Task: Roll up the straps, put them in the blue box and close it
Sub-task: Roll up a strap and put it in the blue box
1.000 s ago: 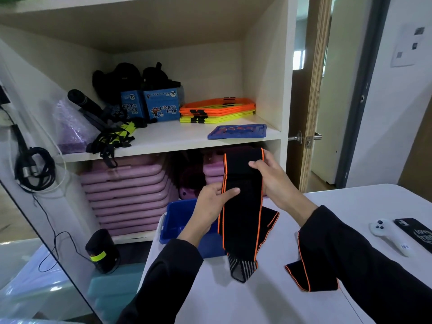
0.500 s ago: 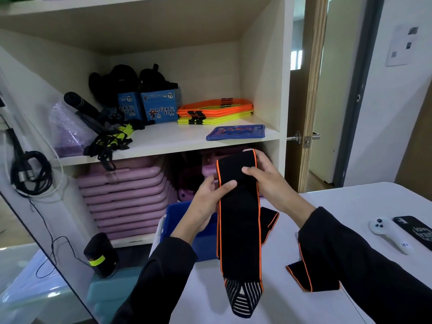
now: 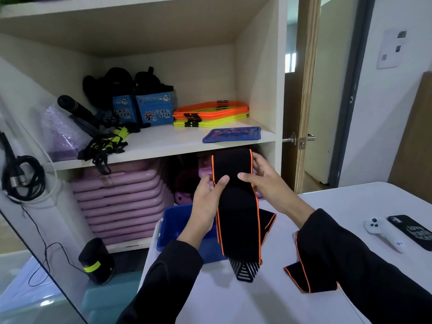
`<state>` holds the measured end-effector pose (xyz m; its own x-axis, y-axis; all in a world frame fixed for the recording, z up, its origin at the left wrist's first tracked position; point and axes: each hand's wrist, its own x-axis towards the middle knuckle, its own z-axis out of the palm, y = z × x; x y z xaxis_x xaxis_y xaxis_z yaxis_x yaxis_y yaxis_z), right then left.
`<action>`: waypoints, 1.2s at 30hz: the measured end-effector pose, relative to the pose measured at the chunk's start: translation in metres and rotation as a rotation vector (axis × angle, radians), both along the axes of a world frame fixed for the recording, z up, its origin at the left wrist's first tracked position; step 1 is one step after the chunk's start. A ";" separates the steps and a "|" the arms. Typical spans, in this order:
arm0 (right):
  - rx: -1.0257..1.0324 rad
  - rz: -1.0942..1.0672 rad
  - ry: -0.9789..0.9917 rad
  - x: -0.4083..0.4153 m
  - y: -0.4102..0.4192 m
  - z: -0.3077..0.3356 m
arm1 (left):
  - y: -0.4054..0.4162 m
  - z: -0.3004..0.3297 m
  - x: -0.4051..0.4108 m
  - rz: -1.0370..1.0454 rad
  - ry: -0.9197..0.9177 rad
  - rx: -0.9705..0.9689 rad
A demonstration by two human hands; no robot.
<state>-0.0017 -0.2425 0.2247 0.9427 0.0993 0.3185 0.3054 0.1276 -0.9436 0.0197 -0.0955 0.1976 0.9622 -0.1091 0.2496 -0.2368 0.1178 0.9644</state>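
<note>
A black strap with orange edges (image 3: 237,218) hangs folded over at its top, its grey-striped end dangling above the white table (image 3: 257,300). My left hand (image 3: 207,202) pinches its left edge with the thumb on the front. My right hand (image 3: 266,181) grips its right edge near the fold. The open blue box (image 3: 173,228) stands on the table's left edge, behind my left hand and the strap. A second black and orange strap (image 3: 304,274) lies on the table, partly under my right sleeve.
A white controller (image 3: 383,232) and a black phone (image 3: 413,232) lie at the table's right. Behind stands a shelf unit with a blue lid (image 3: 232,134), orange and yellow flat hoops (image 3: 210,113) and pink mats (image 3: 119,199). A black roll (image 3: 95,260) sits low at left.
The strap's hanging end dropped lower, then rose a little. My left thumb has slid onto the strap's front, closer to my right thumb.
</note>
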 end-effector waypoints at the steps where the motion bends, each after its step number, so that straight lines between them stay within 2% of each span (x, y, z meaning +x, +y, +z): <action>1: -0.004 0.006 0.003 0.001 -0.001 -0.001 | -0.001 0.000 0.000 -0.005 0.005 -0.017; 7: 0.003 0.045 0.015 0.004 -0.005 -0.012 | 0.000 0.003 -0.001 -0.128 -0.025 -0.164; 12: 0.042 0.027 -0.040 0.009 -0.008 -0.016 | -0.002 0.003 0.000 -0.169 0.054 -0.208; 15: -0.044 -0.035 -0.082 0.008 -0.011 -0.013 | -0.002 0.004 0.000 -0.214 0.105 -0.196; 22: -0.103 -0.117 -0.118 0.005 -0.017 -0.014 | -0.001 0.012 -0.004 -0.420 0.114 -0.176; 26: -0.135 -0.114 -0.153 0.003 -0.018 -0.012 | -0.004 0.012 -0.004 -0.411 0.143 -0.206; 31: -0.056 -0.198 -0.052 0.002 -0.022 -0.015 | -0.007 0.012 -0.004 -0.397 0.093 -0.129; 36: -0.023 -0.091 0.119 0.003 -0.009 -0.025 | -0.013 0.016 -0.006 -0.342 0.014 -0.059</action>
